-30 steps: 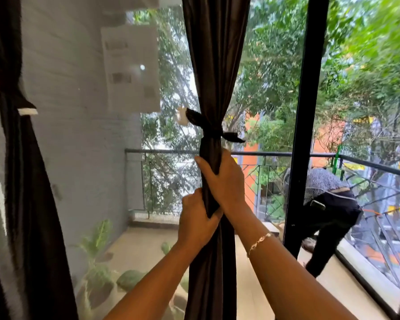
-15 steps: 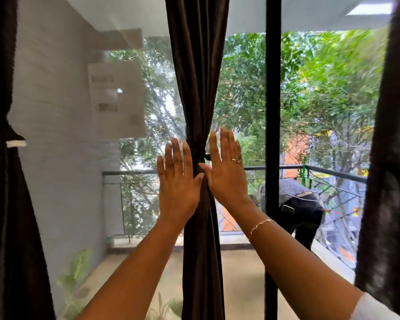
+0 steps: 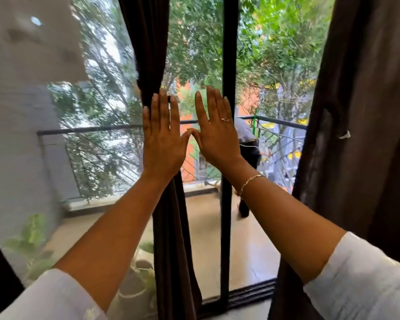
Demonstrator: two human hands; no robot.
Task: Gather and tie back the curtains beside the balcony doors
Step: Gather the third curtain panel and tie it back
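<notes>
Dark brown cloth fills the right edge: the right curtain [image 3: 358, 139] hangs broad and near, with a small white tag [image 3: 344, 135] on it. Whether it is tied I cannot tell. The middle curtain [image 3: 148, 54] is left of the black door frame [image 3: 229, 65], drawn to a narrow waist just above the left hand [image 3: 163, 144]. Its tie is mostly hidden by the fingertips.

Both hands are raised flat with straight fingers, thumb tips meeting, and hold nothing. The left hand is in front of the gathered curtain, though contact is unclear. The right hand [image 3: 217, 137] is before bare glass between curtain and frame.

The likely trouble is the knot. With no grip on the cloth, a slack tie could slide down or let folds spill back across the glass. If the right curtain needs tying, grabbing only its near edge would leave the bundle lopsided.

Beyond the glass lie a pale balcony floor [image 3: 247, 250], a grey wall [image 3: 16, 135] at left, a dark railing [image 3: 90, 129], potted plants [image 3: 30, 236] near left and a bent-over person [image 3: 249, 144] far right. A bracelet [image 3: 249, 181] and a ring [image 3: 224, 120] are on the right arm.
</notes>
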